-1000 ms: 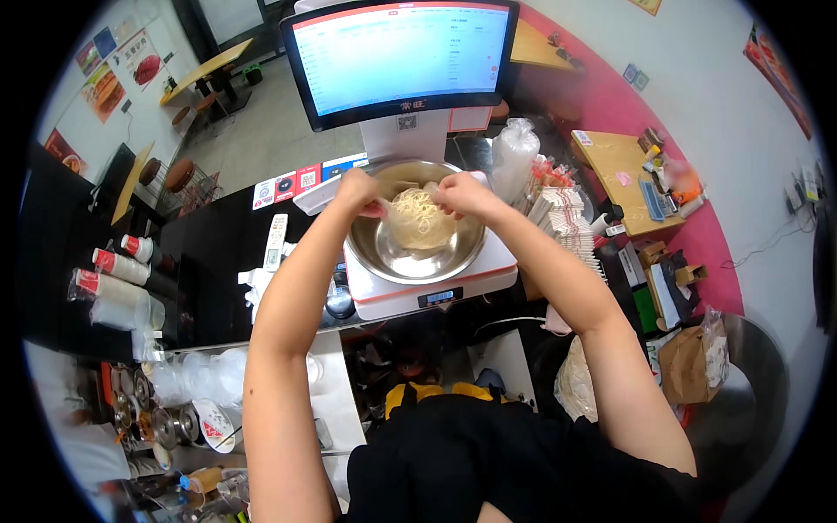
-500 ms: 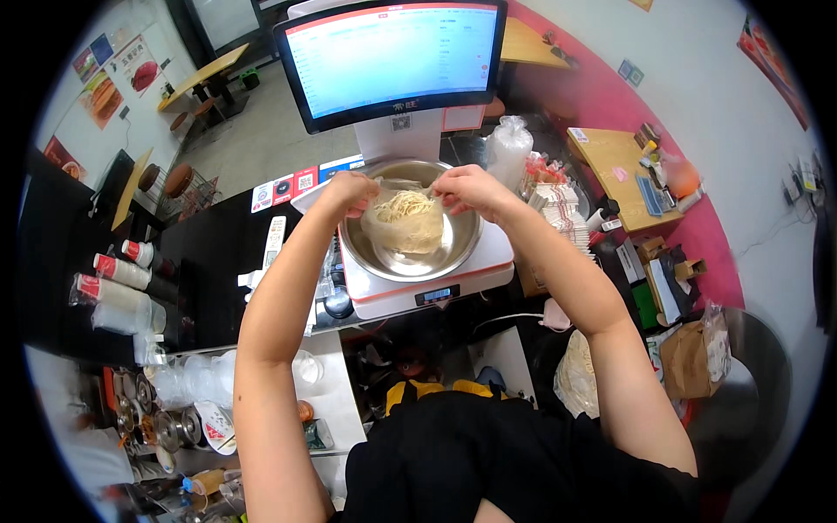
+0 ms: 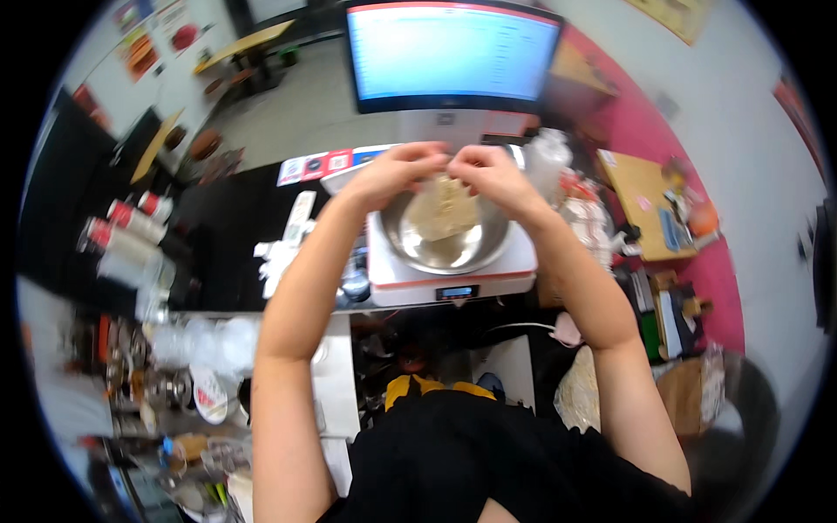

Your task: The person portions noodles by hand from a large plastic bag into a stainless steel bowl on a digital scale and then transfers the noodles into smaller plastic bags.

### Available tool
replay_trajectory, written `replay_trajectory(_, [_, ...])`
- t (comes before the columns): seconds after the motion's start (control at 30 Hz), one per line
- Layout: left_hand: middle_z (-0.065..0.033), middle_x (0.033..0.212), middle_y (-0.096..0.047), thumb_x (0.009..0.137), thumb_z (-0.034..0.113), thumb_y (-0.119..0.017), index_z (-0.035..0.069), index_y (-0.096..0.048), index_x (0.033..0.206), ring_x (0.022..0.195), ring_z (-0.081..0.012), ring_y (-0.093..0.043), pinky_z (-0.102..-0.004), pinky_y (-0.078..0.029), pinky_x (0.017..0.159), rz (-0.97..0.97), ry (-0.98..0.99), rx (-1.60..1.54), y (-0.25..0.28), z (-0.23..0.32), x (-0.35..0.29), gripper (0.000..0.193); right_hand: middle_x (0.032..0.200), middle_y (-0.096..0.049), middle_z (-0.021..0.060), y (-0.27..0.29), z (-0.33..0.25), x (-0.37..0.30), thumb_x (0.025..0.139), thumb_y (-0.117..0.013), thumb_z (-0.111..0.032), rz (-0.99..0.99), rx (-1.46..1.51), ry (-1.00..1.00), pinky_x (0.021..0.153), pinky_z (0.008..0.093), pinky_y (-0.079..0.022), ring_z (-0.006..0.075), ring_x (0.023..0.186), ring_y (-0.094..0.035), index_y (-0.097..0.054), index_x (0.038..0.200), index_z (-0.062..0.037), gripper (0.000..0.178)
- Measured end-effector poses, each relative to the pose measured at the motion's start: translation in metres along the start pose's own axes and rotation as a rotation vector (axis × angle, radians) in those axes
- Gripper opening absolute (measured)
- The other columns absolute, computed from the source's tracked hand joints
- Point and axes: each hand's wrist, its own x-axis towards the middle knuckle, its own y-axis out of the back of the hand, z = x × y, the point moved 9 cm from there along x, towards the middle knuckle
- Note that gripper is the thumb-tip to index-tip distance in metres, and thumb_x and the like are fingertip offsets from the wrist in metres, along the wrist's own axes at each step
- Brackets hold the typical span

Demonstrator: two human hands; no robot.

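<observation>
Where the clear, soft plastic bag of pale yellow contents (image 3: 443, 216) sits: within the rim of the round, shiny steel bowl (image 3: 493, 234); whether its base touches the metal cannot be told.
Left hand (image 3: 403, 172): over the bowl's far side, your fingers apparently pinched on the bag's narrowed top.
Right hand (image 3: 493, 176): also over the bowl's far side, fingertips closed on the film and nearly meeting the left ones; blur hides finer detail.
White, flat, orange-edged scale (image 3: 501, 286): under the bowl.
Wide, black-framed monitor (image 3: 453, 54): beyond the bowl.
Bag top: gather the film evenly, pinching above the contents so none gets caught.
Bowl rim: work with your fingers alone, wrists clear of it.
</observation>
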Motion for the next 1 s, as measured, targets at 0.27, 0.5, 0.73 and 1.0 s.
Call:
replay_trajectory(0.27, [0.0006,0.087,-0.061,0.101,0.028,-0.053,0.009,-0.06,0.105,0.071,-0.0087,-0.058,-0.0244,-0.049,0.067,0.003,-0.334,-0.343,0.044,0.082,-0.063,0.021,0.08,-0.063,0.0102,-0.038,-0.151,0.005,0.088,-0.066,-0.022,0.2,-0.296,0.617,0.078,0.0312,-0.046,0.0189,0.085,-0.058,-0.068,0.088,0.0006,0.023])
replay_trajectory(0.5, [0.0086,0.076,-0.046,0.1,0.026,-0.057,0.012,-0.059,0.097,0.068,-0.0022,-0.045,-0.0192,-0.038,0.061,0.441,-0.273,-0.158,0.172,0.064,-0.148,0.015,0.081,-0.062,0.0102,-0.088,-0.149,0.0,0.091,-0.062,-0.02,-0.046,0.023,0.494,0.071,0.0292,-0.044,0.0156,0.076,-0.053,-0.065,0.092,0.003,0.023])
replay_trajectory(0.73, [0.0081,0.069,-0.045,0.099,0.032,-0.057,0.014,-0.056,0.079,0.059,-0.0028,-0.042,-0.02,-0.037,0.054,0.876,0.019,0.174,0.326,-0.08,-0.236,0.027,0.092,-0.064,0.0044,-0.053,-0.061,-0.073,0.095,-0.06,-0.015,-0.177,-0.139,0.267,0.08,0.0271,-0.047,0.0106,0.086,-0.058,-0.065,0.095,0.002,0.017])
replay_trajectory(1.0, [-0.0026,0.086,-0.062,0.092,0.021,-0.063,0.007,-0.063,0.104,0.077,-0.0146,-0.061,-0.0305,-0.053,0.067,1.11,0.399,-0.06,0.478,-0.298,-0.329,0.019,0.083,-0.062,0.0002,0.093,-0.005,-0.195,0.094,-0.062,-0.017,0.241,-0.172,-0.046,0.073,0.024,-0.046,0.0056,0.08,-0.055,-0.065,0.096,0.0017,0.019])
